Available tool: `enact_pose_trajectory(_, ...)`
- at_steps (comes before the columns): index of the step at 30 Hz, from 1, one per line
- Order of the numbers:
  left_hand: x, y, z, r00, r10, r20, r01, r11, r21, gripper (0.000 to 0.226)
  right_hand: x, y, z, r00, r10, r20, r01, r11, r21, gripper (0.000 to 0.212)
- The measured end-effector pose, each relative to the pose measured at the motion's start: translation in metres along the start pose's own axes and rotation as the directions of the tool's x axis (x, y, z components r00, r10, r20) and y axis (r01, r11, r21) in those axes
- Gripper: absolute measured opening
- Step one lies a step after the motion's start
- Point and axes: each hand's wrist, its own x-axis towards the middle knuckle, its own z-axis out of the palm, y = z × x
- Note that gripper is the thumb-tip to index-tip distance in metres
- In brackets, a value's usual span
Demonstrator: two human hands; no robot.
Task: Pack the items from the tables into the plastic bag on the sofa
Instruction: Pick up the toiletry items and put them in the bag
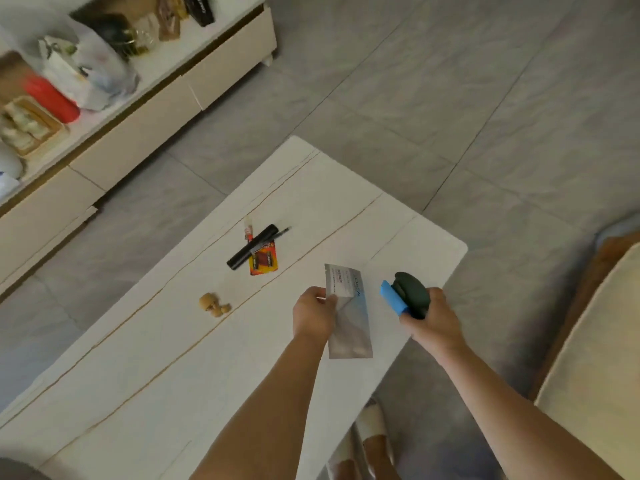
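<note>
My left hand (313, 311) grips a silver sachet (348, 313) by its left edge, above the white coffee table (173, 358). My right hand (431, 315) holds a dark green rounded object (414, 291) together with a blue piece (393, 296), near the table's right edge. Farther out on the table lie a black tube (251, 247), a pack of batteries (265, 263) under it, a pen (280, 232), and a small red-and-white tube (248, 233). A small wooden figure (213, 304) lies to the left of my hands. The plastic bag on the sofa is out of view.
A beige sofa edge (588, 375) stands at the right. A long low cabinet (145, 119) at the upper left carries a red case (52, 98), a white bag (93, 74), and other clutter. Grey tiled floor (450, 98) lies between them. My slippered foot (372, 427) shows below the table's edge.
</note>
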Motion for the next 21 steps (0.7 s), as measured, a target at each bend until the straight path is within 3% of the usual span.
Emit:
enact_pose_trajectory(9,-0.132,0.088,0.087,0.945,0.180,0.274,-0.226,0.963,0.144,0.025,-0.110,0.051,-0.151,0.921,0.195,-0.339,-0.109,0.960,0.257,0.054)
enact_pose_trajectory(21,-0.263,0.136,0.254,0.798,0.238,0.554,-0.398,0.898,0.189,0.010,-0.201,0.182,-0.272,0.752,0.499,-0.431,-0.110,0.740,0.664,0.054)
